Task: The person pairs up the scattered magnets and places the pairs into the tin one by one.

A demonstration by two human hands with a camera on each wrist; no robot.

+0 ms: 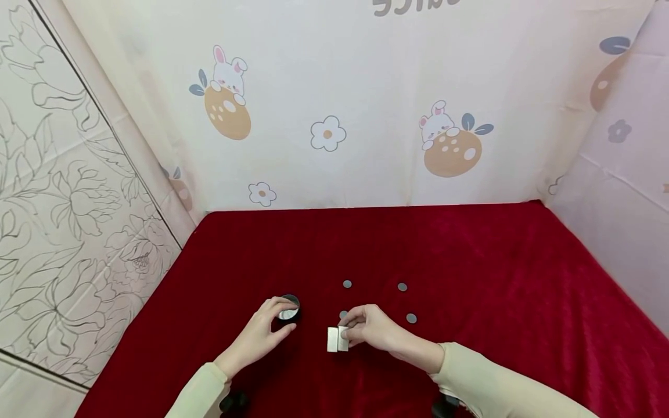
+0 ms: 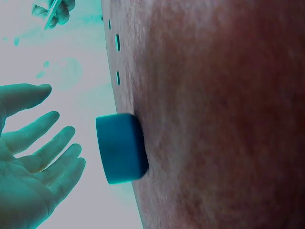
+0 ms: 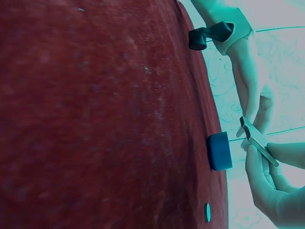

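Observation:
My right hand point(image 1: 373, 331) pinches a small silvery piece point(image 1: 333, 340) with two flat rectangular panels side by side, split by a dark line. In the right wrist view this piece point(image 3: 259, 143) looks thin and tilted, thumb on one face and fingers on the other. My left hand point(image 1: 258, 334) hovers at a short dark round container point(image 1: 287, 315), its fingers overlapping the rim in the head view. From the left wrist, the same container point(image 2: 121, 149) stands upright on the cloth, apart from the spread fingers. Its inside looks pale.
Several small grey discs lie flat on the red cloth, among them a far one point(image 1: 347, 284) and one at the right point(image 1: 412, 318). Another disc point(image 1: 343, 314) lies beside my right fingertips. A patterned curtain point(image 1: 334, 87) hangs behind the table point(image 1: 470, 249).

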